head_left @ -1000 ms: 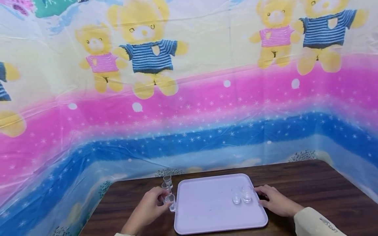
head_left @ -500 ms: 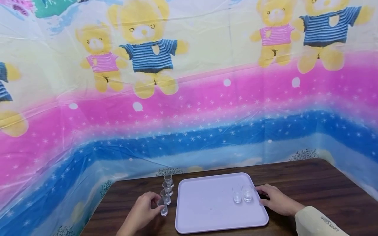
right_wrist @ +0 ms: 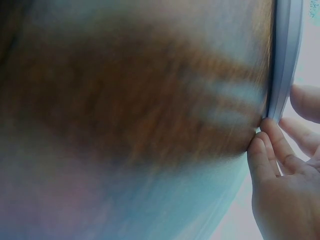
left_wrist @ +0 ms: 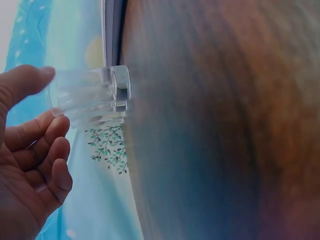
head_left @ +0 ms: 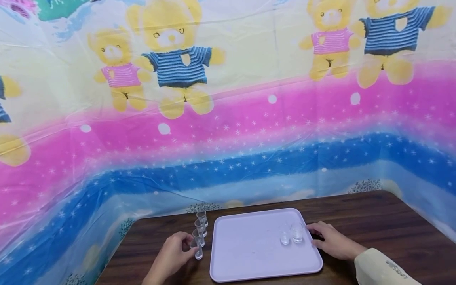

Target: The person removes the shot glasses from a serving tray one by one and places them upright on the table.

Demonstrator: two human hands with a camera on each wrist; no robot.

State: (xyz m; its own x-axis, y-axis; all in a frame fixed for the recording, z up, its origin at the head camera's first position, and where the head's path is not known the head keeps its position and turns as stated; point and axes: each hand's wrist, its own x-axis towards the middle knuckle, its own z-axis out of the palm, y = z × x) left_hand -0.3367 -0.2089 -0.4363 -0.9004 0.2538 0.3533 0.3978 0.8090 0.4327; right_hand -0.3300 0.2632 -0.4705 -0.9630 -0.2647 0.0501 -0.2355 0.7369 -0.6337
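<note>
beside the left edge of a pale lilac tray (head_left: 249, 245), a clear shot glass (head_left: 198, 253) stands upright between the thumb and index finger of the left hand (head_left: 171, 250), which pinch it near the rim; the other fingers bend loosely, clear of it. its base is down at the dark wood-grain table (head_left: 377, 225). it is the nearest of a row: three more shot glasses (head_left: 201, 229) stretch away behind it, close together, just past the left fingertips. on the tray, toward its right side, a pair of small glasses (head_left: 297, 235) stands side by side, near the right hand (head_left: 334, 241) but apart from it. that hand lies at the tray's right rim, fingers relaxed and thumb spread from them, fingertips touching the edge. a cream sleeve (head_left: 379, 267) shows on the right arm. behind the table hangs a teddy-bear backdrop (head_left: 242, 107).
</note>
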